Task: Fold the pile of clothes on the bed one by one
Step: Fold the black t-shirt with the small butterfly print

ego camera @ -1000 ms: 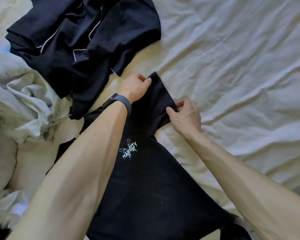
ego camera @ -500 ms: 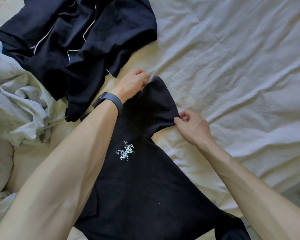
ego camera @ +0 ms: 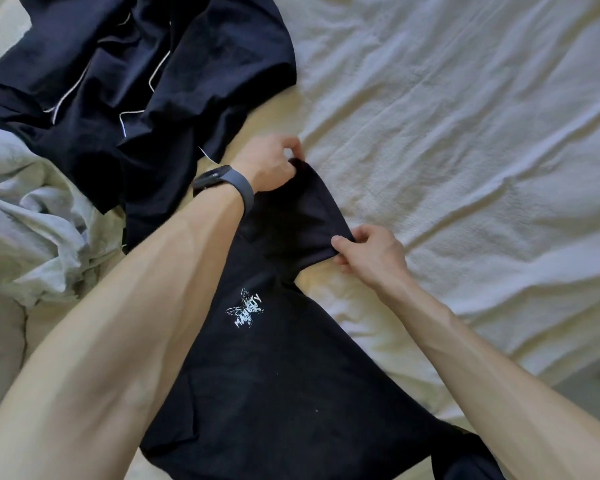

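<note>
1. Holding the sleeve (ego camera: 298,220) of the black T-shirt (ego camera: 291,393) at its two hem corners, we pinch one with the left hand (ego camera: 267,164) beyond the white print (ego camera: 245,308), thumb and fingers curled on cloth.
2. Our right hand (ego camera: 371,252) pinches the other corner, up and right of the print.
3. The shirt lies spread on the bed sheet (ego camera: 465,133), its body reaching below the print toward us.
4. We judge it light, limp and floppy; it will sag and crease, so corners and seams are the best holds.
5. The pile of dark clothes (ego camera: 136,81) lies up and left of the print, unfolded.
</note>
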The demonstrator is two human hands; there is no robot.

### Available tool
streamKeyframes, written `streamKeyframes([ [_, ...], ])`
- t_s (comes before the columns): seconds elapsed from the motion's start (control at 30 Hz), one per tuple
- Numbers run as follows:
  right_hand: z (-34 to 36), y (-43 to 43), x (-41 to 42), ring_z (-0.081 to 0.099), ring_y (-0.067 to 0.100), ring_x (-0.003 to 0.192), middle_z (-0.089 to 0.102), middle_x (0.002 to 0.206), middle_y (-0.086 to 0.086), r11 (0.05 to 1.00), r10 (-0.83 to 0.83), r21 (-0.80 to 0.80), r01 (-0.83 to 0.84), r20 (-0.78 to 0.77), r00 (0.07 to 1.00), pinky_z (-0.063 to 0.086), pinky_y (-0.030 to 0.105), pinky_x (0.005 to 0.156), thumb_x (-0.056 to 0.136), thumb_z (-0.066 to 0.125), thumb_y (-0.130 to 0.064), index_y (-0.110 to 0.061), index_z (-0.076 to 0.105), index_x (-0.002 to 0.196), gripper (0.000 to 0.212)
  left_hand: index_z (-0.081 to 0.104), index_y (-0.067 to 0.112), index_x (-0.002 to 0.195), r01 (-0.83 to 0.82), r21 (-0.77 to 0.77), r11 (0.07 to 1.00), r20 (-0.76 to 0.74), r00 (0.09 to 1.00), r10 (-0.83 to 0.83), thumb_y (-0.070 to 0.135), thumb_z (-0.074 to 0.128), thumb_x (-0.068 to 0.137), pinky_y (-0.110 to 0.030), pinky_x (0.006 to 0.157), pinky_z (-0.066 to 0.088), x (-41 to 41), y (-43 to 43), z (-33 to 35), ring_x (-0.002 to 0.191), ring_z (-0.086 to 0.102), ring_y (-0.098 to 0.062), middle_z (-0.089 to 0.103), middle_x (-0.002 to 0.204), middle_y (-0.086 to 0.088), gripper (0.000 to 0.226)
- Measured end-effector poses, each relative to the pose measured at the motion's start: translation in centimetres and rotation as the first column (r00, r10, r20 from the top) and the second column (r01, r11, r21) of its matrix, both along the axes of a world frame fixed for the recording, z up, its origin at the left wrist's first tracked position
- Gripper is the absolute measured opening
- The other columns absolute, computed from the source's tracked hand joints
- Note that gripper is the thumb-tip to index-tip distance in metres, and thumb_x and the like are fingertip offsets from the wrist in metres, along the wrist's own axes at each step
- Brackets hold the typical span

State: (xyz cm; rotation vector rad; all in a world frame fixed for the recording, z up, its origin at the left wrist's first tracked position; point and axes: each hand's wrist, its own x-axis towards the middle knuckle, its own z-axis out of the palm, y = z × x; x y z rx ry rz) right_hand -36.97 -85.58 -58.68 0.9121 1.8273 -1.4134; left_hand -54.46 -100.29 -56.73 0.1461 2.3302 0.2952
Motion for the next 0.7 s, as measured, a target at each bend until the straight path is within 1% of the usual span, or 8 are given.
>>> streamKeyframes([
  [0.1, 0.7, 0.3, -0.8, 0.07, 0.006, 0.075, 0.073, 0.071, -0.013, 0.998, -0.012, 0.06, 0.02, -0.133, 0.991, 0.054, 0.024, 0.072, 0.084, 0.07, -0.038, -0.023, 0.068, 0.072, 0.019, 0.066, 0.025, 0.069, -0.105, 0.087, 0.991, -0.074, 0.991, 0.111, -0.003, 0.049, 0.081, -0.02, 0.064, 0.05, -1.4, -0.7, 1.9, 0.081, 0.062, -0.018, 0.066, 0.079, 0.005, 0.035],
  [0.2, 0.9, 0.1, -1.9, 0.065, 0.001, 0.073, 0.07, 0.069, -0.012, 0.99, 0.006, 0.136, 0.028, -0.238, 0.971, 0.046, 0.017, 0.065, 0.085, 0.067, -0.038, -0.026, 0.068, 0.075, 0.016, 0.066, 0.023, 0.061, -0.14, 0.115, 0.983, -0.134, 0.979, 0.155, -0.006, 0.043, 0.074, -0.019, 0.072, 0.052, -2.2, -1.9, 3.4, 0.086, 0.066, -0.016, 0.069, 0.077, 0.007, 0.04],
  [0.27, 0.3, -0.1, -2.5, 0.063, 0.006, 0.076, 0.067, 0.072, -0.011, 0.982, 0.059, 0.189, -0.013, -0.24, 0.969, 0.042, 0.02, 0.066, 0.088, 0.064, -0.03, -0.021, 0.07, 0.083, 0.011, 0.069, 0.023, 0.067, -0.097, 0.078, 0.992, -0.177, 0.978, 0.109, -0.008, 0.042, 0.076, -0.023, 0.074, 0.051, -1.9, -2.4, 3.5, 0.088, 0.066, -0.018, 0.07, 0.08, 0.005, 0.042],
  [0.37, -1.1, -0.5, -3.3, 0.058, 0.019, 0.087, 0.064, 0.085, -0.005, 0.96, 0.187, 0.242, -0.142, -0.176, 0.966, 0.041, 0.026, 0.073, 0.089, 0.06, -0.019, -0.014, 0.066, 0.094, 0.009, 0.067, 0.021, 0.098, -0.091, 0.094, 0.991, -0.253, 0.961, 0.112, -0.01, 0.047, 0.083, -0.03, 0.083, 0.051, -0.4, -2.5, 2.2, 0.097, 0.063, -0.02, 0.066, 0.089, 0.009, 0.04],
  [0.43, -1.4, -0.5, -3.6, 0.053, 0.015, 0.086, 0.058, 0.085, -0.009, 0.964, 0.173, 0.231, -0.133, -0.161, 0.972, 0.037, 0.02, 0.065, 0.084, 0.057, -0.013, -0.019, 0.058, 0.093, 0.01, 0.065, 0.021, 0.109, -0.103, 0.103, 0.989, -0.273, 0.954, 0.128, -0.009, 0.046, 0.086, -0.033, 0.085, 0.052, 0.6, -2.3, 1.5, 0.102, 0.061, -0.019, 0.064, 0.097, 0.011, 0.043],
  [0.5, -1.0, -0.6, -3.7, 0.052, 0.009, 0.084, 0.057, 0.087, -0.013, 0.974, 0.116, 0.214, -0.077, -0.174, 0.978, 0.033, 0.015, 0.063, 0.081, 0.055, -0.01, -0.025, 0.054, 0.09, 0.017, 0.067, 0.023, 0.106, -0.107, 0.084, 0.991, -0.288, 0.949, 0.127, -0.009, 0.044, 0.085, -0.038, 0.088, 0.055, 1.0, -2.4, 1.4, 0.103, 0.061, -0.02, 0.064, 0.101, 0.01, 0.045],
  [0.6, 0.6, -1.1, -2.3, 0.056, 0.003, 0.082, 0.059, 0.088, -0.014, 0.977, 0.016, 0.209, 0.047, -0.292, 0.956, 0.039, 0.016, 0.067, 0.083, 0.058, -0.015, -0.023, 0.054, 0.097, 0.017, 0.068, 0.029, 0.097, -0.169, 0.181, 0.969, -0.292, 0.931, 0.217, -0.009, 0.042, 0.08, -0.027, 0.081, 0.053, 1.4, -2.9, 2.8, 0.098, 0.062, -0.016, 0.064, 0.096, 0.01, 0.049],
  [0.7, 3.2, -3.6, 0.2, 0.06, 0.004, 0.079, 0.06, 0.089, -0.015, 0.972, -0.071, 0.157, 0.172, -0.504, 0.861, 0.045, 0.018, 0.074, 0.086, 0.059, -0.016, -0.023, 0.053, 0.107, 0.022, 0.069, 0.029, 0.103, -0.127, 0.28, 0.952, -0.373, 0.899, 0.23, -0.007, 0.044, 0.078, -0.022, 0.085, 0.05, 3.1, -5.3, 5.8, 0.095, 0.061, -0.012, 0.063, 0.092, 0.011, 0.05],
])
